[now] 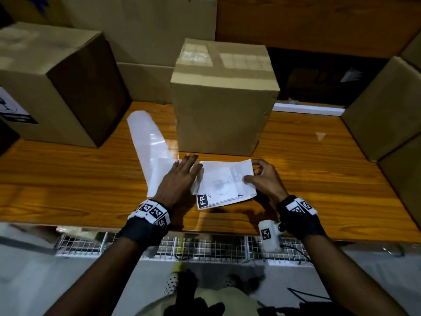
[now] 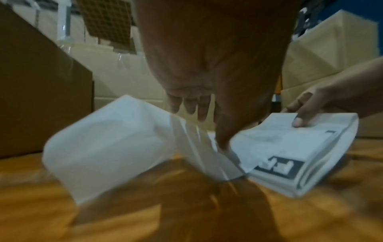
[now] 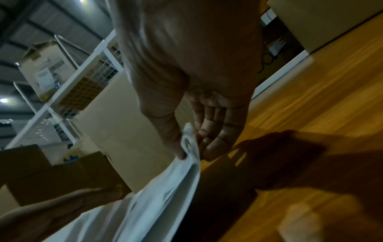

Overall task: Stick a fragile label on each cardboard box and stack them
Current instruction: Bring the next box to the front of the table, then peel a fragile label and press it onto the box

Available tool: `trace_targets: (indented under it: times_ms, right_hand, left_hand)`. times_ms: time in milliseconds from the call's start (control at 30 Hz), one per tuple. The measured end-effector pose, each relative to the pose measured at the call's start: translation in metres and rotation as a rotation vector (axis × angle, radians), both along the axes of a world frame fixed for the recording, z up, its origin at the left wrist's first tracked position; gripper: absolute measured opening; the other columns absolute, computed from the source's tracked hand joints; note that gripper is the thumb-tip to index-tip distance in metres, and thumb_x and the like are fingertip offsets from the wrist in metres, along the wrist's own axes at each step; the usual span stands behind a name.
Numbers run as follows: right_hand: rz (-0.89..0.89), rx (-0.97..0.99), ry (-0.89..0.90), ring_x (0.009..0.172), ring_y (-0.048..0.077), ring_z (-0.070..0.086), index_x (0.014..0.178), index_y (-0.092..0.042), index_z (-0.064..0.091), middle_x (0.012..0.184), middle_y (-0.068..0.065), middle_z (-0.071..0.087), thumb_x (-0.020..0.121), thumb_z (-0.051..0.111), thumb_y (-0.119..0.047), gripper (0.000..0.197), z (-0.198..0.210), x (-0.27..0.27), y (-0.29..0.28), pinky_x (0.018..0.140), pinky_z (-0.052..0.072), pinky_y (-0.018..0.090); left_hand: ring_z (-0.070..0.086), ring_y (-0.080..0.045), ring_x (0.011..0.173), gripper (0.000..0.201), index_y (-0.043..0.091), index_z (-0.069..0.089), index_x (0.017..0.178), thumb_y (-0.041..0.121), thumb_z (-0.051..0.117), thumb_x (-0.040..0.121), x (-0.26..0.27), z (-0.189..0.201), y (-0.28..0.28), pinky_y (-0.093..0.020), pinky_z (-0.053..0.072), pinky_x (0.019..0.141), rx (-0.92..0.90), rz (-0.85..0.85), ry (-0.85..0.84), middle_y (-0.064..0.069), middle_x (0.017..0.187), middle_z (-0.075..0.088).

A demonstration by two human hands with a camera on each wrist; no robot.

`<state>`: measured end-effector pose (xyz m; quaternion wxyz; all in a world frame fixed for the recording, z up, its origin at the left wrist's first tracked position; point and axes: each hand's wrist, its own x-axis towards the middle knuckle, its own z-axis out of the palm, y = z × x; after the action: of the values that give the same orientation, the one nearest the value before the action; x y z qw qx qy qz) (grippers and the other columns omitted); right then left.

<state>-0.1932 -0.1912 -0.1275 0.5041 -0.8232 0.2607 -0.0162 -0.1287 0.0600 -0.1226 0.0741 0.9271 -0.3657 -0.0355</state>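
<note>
Fragile labels (image 1: 224,185) lie stacked on the surface (image 1: 319,179) just before the unlabelled box (image 1: 222,96). The stack's right edge is pinched by the right grip (image 1: 265,179); the left grip (image 1: 178,176) presses flat, fingers straight. One sheet should be peeled slowly.

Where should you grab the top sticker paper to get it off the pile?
Probably at the far-right corner of the label stack, coming from the right. That edge lifts loose where the right hand already pinches it, while the left hand lies flat at the pile's left edge.
</note>
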Motion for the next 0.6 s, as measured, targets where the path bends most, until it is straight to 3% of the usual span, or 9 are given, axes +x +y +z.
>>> trace_targets:
  times_ms: [67,133,233,300,400,500,600]
  right_hand:
    - [-0.062,0.036,-0.058,0.069,0.017,0.063,0.119,-0.016,0.055,0.077,0.001,0.061,0.079,0.073,0.000,0.046,0.011,-0.003,-0.002,0.054,0.046,0.026]
    - [-0.130,0.096,-0.124,0.065,0.012,0.061,0.119,-0.015,0.054,0.076,0.000,0.059,0.082,0.069,0.003,0.044,0.023,-0.008,-0.004,0.048,0.044,0.020]
    - [-0.209,0.191,-0.178,0.072,0.017,0.066,0.124,-0.015,0.051,0.085,0.005,0.065,0.084,0.067,0.003,0.047,0.037,-0.016,-0.005,0.057,0.054,0.031]
    - [-0.236,0.231,-0.191,0.083,0.024,0.069,0.125,-0.018,0.049,0.097,0.011,0.069,0.085,0.067,0.000,0.048,0.044,-0.021,-0.004,0.070,0.058,0.043]
    - [-0.253,0.264,-0.217,0.085,0.023,0.069,0.125,-0.021,0.048,0.096,0.009,0.067,0.088,0.066,-0.003,0.045,0.050,-0.029,-0.003,0.070,0.058,0.041]
    - [-0.232,0.320,-0.241,0.087,0.022,0.070,0.126,-0.019,0.050,0.092,0.005,0.066,0.092,0.065,-0.005,0.040,0.053,-0.036,-0.005,0.064,0.057,0.035]
    - [-0.241,0.319,-0.254,0.083,0.019,0.070,0.123,-0.018,0.051,0.085,0.001,0.066,0.094,0.063,-0.002,0.036,0.053,-0.040,-0.010,0.065,0.060,0.034]
  left_hand:
    - [0.030,-0.034,0.144,0.073,0.010,0.035,0.150,0.019,0.071,0.087,-0.008,0.010,-0.007,-0.047,0.040,0.110,-0.089,-0.004,0.007,-0.011,0.162,0.023]
    - [0.052,-0.031,0.128,0.056,0.016,0.042,0.147,0.030,0.060,0.096,-0.022,0.019,-0.019,-0.043,0.051,0.092,-0.221,-0.033,0.011,-0.004,0.156,0.037]
    - [0.062,-0.026,0.111,0.066,0.023,0.044,0.144,0.060,0.056,0.091,-0.038,0.024,-0.045,-0.038,0.053,0.079,-0.265,-0.104,0.065,0.004,0.147,0.048]
    - [0.062,-0.027,0.109,0.076,0.023,0.044,0.144,0.066,0.062,0.084,-0.040,0.019,-0.059,-0.039,0.053,0.077,-0.267,-0.130,0.092,0.004,0.143,0.050]
    - [0.064,-0.023,0.108,0.057,0.024,0.050,0.138,0.049,0.065,0.088,-0.035,0.012,-0.071,-0.040,0.054,0.079,-0.407,-0.127,0.168,0.003,0.133,0.060]
    - [0.068,-0.016,0.092,0.028,0.024,0.062,0.121,0.028,0.060,0.093,-0.031,0.010,-0.074,-0.035,0.054,0.072,-0.605,-0.095,0.187,0.004,0.108,0.072]
    - [0.067,-0.013,0.084,0.018,0.025,0.066,0.108,0.019,0.061,0.092,-0.028,0.010,-0.073,-0.027,0.042,0.062,-0.668,-0.017,0.126,0.008,0.094,0.072]
